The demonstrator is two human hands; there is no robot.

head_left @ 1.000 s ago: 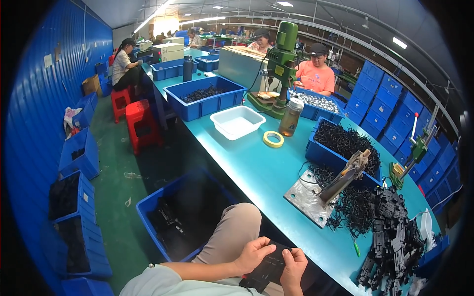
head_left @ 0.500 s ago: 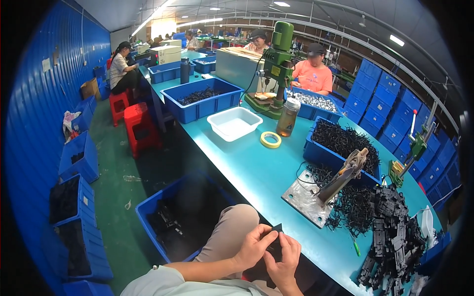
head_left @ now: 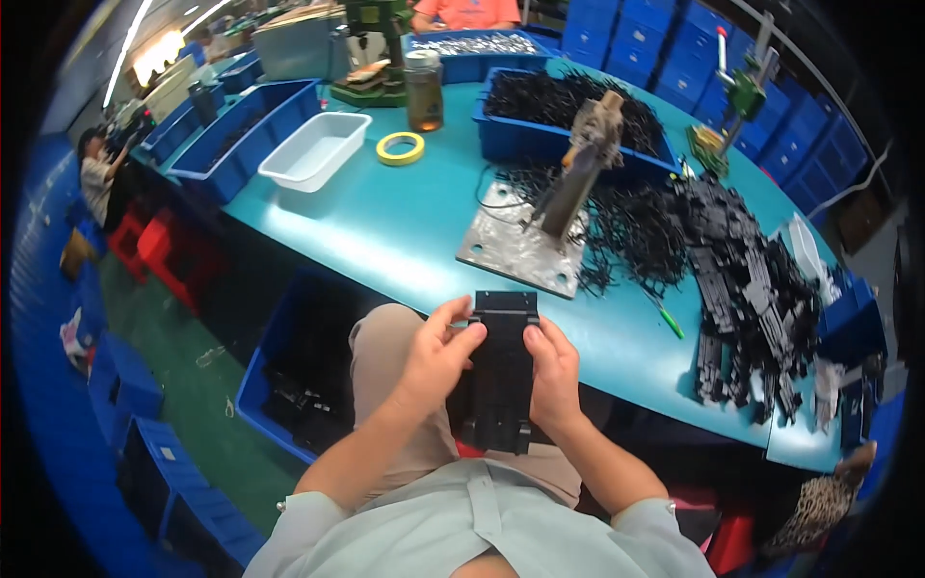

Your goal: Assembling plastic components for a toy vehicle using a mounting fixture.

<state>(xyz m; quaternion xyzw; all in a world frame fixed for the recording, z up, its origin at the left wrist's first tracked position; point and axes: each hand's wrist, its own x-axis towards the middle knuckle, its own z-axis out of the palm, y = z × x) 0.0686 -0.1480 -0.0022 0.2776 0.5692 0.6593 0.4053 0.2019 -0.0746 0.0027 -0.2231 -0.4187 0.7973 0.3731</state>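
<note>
Between my two hands, above my lap, is a long black plastic part (head_left: pixel 503 371) with ridged edges, held upright with its top end near the table's edge. My left hand (head_left: pixel 438 352) grips its upper left side, thumb on the face. On the upper right side, my right hand (head_left: pixel 552 371) grips it the same way. Ahead on the table stands a metal plate with an upright post (head_left: pixel 520 241), its top wrapped in something ragged. Thin black strips (head_left: pixel 636 231) lie heaped beside the post, and black plastic parts (head_left: pixel 742 289) are piled at the right.
A blue bin of black strips (head_left: pixel 578 144) stands behind the post. Farther left are a yellow tape roll (head_left: pixel 400 148), a bottle (head_left: pixel 424 91) and a white tub (head_left: pixel 316 152). A green pen (head_left: pixel 670 321) lies near the pile. Below left sits a blue bin (head_left: pixel 252 400).
My view has turned right and downward. The black part, earlier mostly hidden between my fingers, now shows lengthwise, with my hands moved apart to its two sides.
</note>
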